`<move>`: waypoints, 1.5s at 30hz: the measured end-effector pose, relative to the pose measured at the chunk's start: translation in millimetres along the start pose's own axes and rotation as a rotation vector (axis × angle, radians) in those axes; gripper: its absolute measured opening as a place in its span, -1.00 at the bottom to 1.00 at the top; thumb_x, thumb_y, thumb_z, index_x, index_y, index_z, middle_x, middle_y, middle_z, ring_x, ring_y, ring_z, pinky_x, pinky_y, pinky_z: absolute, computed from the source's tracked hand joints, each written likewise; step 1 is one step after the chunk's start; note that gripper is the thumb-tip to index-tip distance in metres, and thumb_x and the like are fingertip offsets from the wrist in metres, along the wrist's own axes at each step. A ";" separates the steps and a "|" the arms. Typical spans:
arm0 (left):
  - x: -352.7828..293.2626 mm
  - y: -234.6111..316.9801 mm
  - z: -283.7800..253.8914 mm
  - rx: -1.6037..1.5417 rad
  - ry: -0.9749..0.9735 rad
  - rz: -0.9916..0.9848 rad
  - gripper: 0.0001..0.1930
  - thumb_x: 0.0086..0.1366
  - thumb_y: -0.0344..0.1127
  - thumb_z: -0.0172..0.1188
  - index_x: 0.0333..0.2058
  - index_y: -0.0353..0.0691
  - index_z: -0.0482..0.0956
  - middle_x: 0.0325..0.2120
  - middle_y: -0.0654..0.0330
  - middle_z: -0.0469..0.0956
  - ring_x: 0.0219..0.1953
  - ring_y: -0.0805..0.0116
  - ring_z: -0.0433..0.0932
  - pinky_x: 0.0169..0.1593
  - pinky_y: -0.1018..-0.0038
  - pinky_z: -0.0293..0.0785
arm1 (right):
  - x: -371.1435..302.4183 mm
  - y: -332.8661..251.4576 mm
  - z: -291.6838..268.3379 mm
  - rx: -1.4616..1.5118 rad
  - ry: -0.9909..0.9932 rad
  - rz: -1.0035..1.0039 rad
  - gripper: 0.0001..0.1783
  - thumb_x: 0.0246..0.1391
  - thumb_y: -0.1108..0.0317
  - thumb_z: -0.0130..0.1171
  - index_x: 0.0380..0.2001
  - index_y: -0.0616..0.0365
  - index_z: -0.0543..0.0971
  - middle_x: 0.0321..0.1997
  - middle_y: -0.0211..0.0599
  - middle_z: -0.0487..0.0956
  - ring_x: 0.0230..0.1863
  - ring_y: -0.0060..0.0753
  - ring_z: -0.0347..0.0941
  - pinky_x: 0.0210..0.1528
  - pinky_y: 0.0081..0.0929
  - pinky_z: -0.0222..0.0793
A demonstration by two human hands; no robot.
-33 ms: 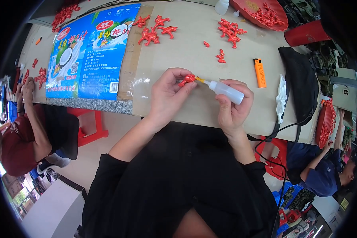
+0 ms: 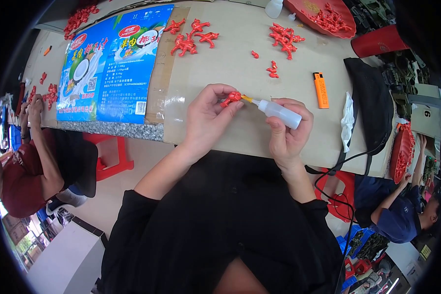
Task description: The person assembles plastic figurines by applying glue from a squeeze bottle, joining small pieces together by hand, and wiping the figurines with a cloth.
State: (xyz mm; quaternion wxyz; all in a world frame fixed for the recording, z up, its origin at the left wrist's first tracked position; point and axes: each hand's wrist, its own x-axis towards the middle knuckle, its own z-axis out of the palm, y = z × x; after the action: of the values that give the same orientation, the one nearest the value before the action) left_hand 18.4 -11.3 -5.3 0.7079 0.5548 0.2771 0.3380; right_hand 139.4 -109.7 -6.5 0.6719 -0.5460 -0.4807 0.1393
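Between the thumb and fingers of my left hand (image 2: 208, 116) is a small red figurine (image 2: 231, 98). My right hand (image 2: 291, 131) grips a translucent white squeeze bottle (image 2: 282, 115), tilted so its thin yellowish nozzle (image 2: 250, 100) points left and meets the figurine. Further up the table lie loose red pieces: one cluster of figurines (image 2: 185, 45) at the upper left, another pile (image 2: 285, 40) at the upper right. A little round red piece (image 2: 255, 54) and a small red figure part (image 2: 272, 69) rest nearer to my hands.
An orange lighter (image 2: 321, 90), a crumpled white tissue (image 2: 347, 122) and a black bag (image 2: 370, 105) lie right. Beyond them are a red tray of pieces (image 2: 328, 19) and a red cylinder (image 2: 379, 41). A blue printed cardboard sheet (image 2: 108, 68) covers the left. People sit at both sides.
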 end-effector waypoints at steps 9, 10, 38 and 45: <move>0.4 -0.1 -0.4 -0.024 -0.013 0.016 -0.77 0.08 -0.65 0.02 -0.25 -0.37 0.30 -0.31 0.18 0.37 -0.23 0.50 0.39 -0.14 0.63 0.39 | 0.5 0.1 -0.3 0.016 -0.019 -0.008 -0.66 -0.04 0.45 0.09 -0.24 0.25 0.19 -0.20 -0.08 0.35 -0.27 -0.47 0.33 -0.29 -0.62 0.31; 0.5 -0.3 -0.5 -0.024 -0.013 0.017 -0.77 0.08 -0.65 0.02 -0.25 -0.37 0.30 -0.31 0.18 0.37 -0.23 0.50 0.39 -0.14 0.63 0.39 | 0.4 0.1 -0.3 0.019 -0.021 -0.007 -0.66 -0.04 0.45 0.09 -0.24 0.25 0.19 -0.20 -0.09 0.35 -0.26 -0.48 0.33 -0.29 -0.62 0.31; 0.7 0.7 -0.1 -0.033 -0.017 0.012 -0.77 0.08 -0.62 0.05 -0.25 -0.37 0.30 -0.27 0.09 0.45 -0.20 0.44 0.44 -0.10 0.59 0.37 | 2.7 -5.9 1.6 0.226 0.035 0.225 -0.67 0.01 0.41 0.04 -0.20 0.24 0.18 -0.21 -0.18 0.35 -0.39 -0.60 0.32 -0.36 -0.70 0.28; 0.3 1.0 -0.7 -0.012 -0.020 0.011 -0.77 0.08 -0.63 0.05 -0.25 -0.38 0.31 -0.27 0.08 0.44 -0.20 0.44 0.44 -0.10 0.59 0.37 | 3.6 -5.2 1.5 0.223 0.041 0.219 -0.67 0.01 0.42 0.05 -0.21 0.23 0.19 -0.21 -0.18 0.36 -0.41 -0.61 0.31 -0.38 -0.71 0.28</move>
State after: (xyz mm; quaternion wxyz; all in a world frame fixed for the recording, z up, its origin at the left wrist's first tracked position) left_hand 17.9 -10.4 -4.6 0.7122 0.5553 0.2650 0.3379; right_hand 138.2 -108.2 -0.3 0.7189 -0.5197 -0.3861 0.2529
